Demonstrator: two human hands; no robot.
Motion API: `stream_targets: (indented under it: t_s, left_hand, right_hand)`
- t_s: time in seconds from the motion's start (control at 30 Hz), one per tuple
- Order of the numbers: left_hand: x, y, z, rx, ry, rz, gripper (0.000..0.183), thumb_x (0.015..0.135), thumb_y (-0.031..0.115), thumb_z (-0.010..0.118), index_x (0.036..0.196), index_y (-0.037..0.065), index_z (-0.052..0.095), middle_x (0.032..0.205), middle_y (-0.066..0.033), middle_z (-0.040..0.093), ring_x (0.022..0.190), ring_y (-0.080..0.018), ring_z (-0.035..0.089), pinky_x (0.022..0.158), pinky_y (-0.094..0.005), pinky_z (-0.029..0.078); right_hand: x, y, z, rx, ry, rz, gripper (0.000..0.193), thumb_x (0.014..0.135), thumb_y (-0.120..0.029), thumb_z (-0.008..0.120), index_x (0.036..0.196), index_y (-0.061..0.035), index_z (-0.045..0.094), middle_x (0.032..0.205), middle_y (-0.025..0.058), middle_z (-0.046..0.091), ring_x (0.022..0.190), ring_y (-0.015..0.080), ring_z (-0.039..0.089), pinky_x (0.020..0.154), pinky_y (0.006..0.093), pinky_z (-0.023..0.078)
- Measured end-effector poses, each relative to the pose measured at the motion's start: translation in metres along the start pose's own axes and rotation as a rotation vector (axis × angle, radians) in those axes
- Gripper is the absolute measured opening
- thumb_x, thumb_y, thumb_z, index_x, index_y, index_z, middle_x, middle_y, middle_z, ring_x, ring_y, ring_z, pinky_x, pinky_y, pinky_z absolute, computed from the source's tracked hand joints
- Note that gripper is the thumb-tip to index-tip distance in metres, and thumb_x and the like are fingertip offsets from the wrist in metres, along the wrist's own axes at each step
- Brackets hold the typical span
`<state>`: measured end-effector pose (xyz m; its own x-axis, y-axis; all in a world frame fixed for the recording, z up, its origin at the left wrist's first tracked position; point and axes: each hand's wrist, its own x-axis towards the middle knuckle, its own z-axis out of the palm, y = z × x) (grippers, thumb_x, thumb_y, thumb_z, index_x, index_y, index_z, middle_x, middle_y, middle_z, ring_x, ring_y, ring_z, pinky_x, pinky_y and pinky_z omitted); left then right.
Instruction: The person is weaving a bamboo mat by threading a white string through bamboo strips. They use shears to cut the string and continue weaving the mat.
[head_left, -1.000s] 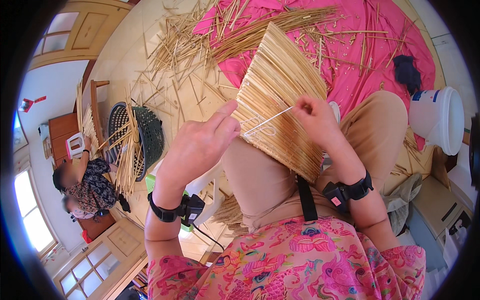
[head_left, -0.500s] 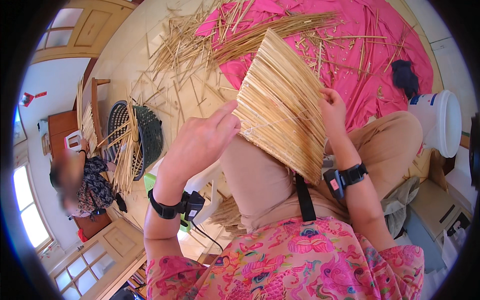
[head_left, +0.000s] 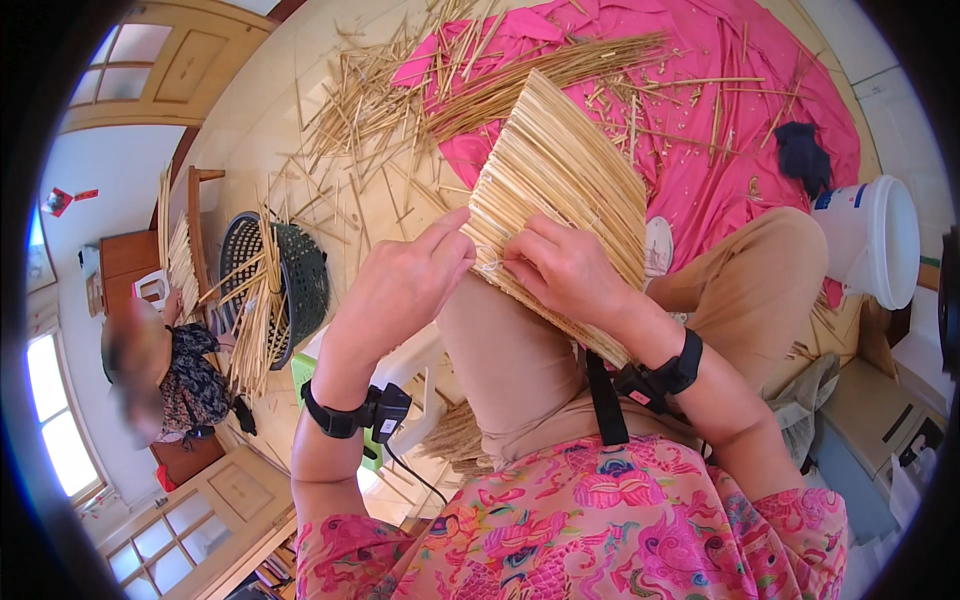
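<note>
A panel of straw stalks (head_left: 568, 165), laid side by side, rests slanted across my lap. At its left edge my left hand (head_left: 405, 285) is closed, with thumb and fingers gripping the border. My right hand (head_left: 565, 262) lies over the panel's lower left part, its fingers pinched close to my left fingertips. A bit of thin white thread (head_left: 488, 266) shows between the two hands at the panel's edge. Whether the right fingers hold that thread is hard to see, but they are pressed together right beside it.
Loose stalks (head_left: 380, 110) lie scattered on the floor ahead, some over a pink cloth (head_left: 700, 200). A dark green basket (head_left: 300, 280) with stalks stands at left, near another person (head_left: 190, 370). A white bucket (head_left: 870, 240) and dark cloth (head_left: 803, 155) are at right.
My right hand has moved left from the panel's right edge to beside my left hand. The thread that was stretched across the panel now shows only near the left edge.
</note>
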<state>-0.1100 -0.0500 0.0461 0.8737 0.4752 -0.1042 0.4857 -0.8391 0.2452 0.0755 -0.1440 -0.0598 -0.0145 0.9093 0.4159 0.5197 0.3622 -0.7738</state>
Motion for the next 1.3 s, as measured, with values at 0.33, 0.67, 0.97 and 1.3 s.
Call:
stream_targets:
  t_s: [0.33,0.67,0.97,1.3]
  left_hand:
    - [-0.002,-0.003,-0.003,-0.024,0.019,0.058,0.012,0.078,0.009,0.073,0.086,0.011,0.064,0.123,-0.0124,0.067,0.068,-0.0264,0.069,0.060,-0.0339,0.056]
    - [0.000,0.015,0.016,-0.054,0.193,-0.063,0.017,0.080,0.013,0.077,0.078,0.006,0.062,0.121,-0.0158,0.067,0.065,-0.0241,0.069,0.058,-0.0342,0.055]
    - [0.000,0.038,0.040,-0.068,0.367,-0.289,0.017,0.080,0.011,0.074,0.085,0.006,0.059,0.121,-0.0116,0.062,0.062,-0.0249,0.066,0.055,-0.0336,0.054]
    - [0.004,0.039,0.039,-0.498,0.276,-0.506,0.024,0.079,0.000,0.071,0.094,0.001,0.053,0.097,-0.0105,0.056,0.064,-0.0198,0.065,0.056,-0.0324,0.053]
  right_hand:
    - [-0.031,0.021,-0.003,0.057,0.030,0.234,0.008,0.084,-0.005,0.067,0.089,-0.0045,0.061,0.085,0.0134,0.057,0.077,0.0355,0.061,0.065,0.0427,0.050]
    - [-0.057,0.037,-0.001,0.086,0.093,0.414,0.007,0.084,-0.004,0.068,0.087,-0.0020,0.062,0.085,0.0145,0.059,0.076,0.0342,0.061,0.066,0.0397,0.049]
    - [-0.068,0.044,0.000,0.131,0.166,0.559,0.007,0.086,-0.001,0.067,0.090,-0.0002,0.062,0.085,0.0137,0.058,0.073,0.0275,0.060,0.066,0.0348,0.049]
    - [-0.069,0.046,0.002,0.013,0.260,0.557,0.007,0.086,0.001,0.066,0.089,-0.0005,0.060,0.085,0.0125,0.057,0.070,0.0257,0.058,0.065,0.0358,0.048]
